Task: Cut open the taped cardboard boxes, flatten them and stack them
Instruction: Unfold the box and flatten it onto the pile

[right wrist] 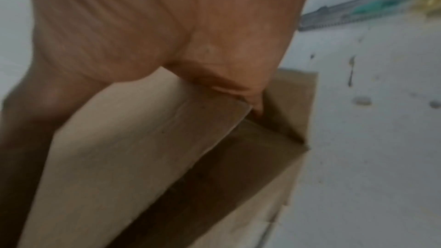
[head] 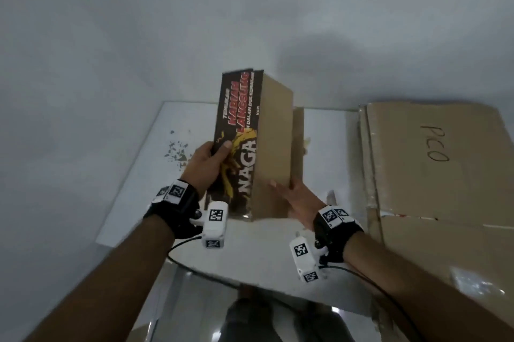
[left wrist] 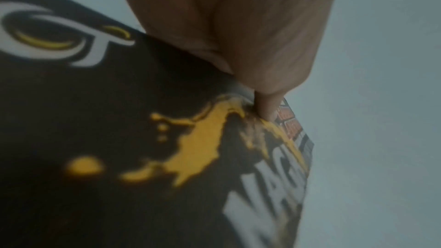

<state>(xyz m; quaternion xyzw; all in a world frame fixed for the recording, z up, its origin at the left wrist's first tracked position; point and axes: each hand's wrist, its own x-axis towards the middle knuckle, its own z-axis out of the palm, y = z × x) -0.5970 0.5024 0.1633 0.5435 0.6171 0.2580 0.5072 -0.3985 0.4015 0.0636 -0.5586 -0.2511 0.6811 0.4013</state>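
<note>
A: From the head view, what are you seeing?

B: I'm watching 2 hands working 1 black-printed brown cardboard box (head: 250, 144), standing on end above the white table (head: 133, 188). The left hand (head: 207, 163) is clamping its printed side, thumb on the front. The right hand (head: 296, 199) is lying flat against the plain brown panel, fingers straight. A flattened brown cardboard sheet (head: 434, 174) is lying on the table's right side.

A: And the left wrist view?

B: I'm seeing the left hand (left wrist: 226, 25) pinching the box (left wrist: 119, 139) at its edge, black and yellow print filling the frame.

A: The right wrist view?

B: It's blurring, but the right hand (right wrist: 148, 31) is resting its palm on a brown panel of the box (right wrist: 133, 148), 1 fingertip hooking over the panel's edge. A grey serrated tool (right wrist: 353, 14) is lying on the table (right wrist: 369, 157) beyond.
</note>
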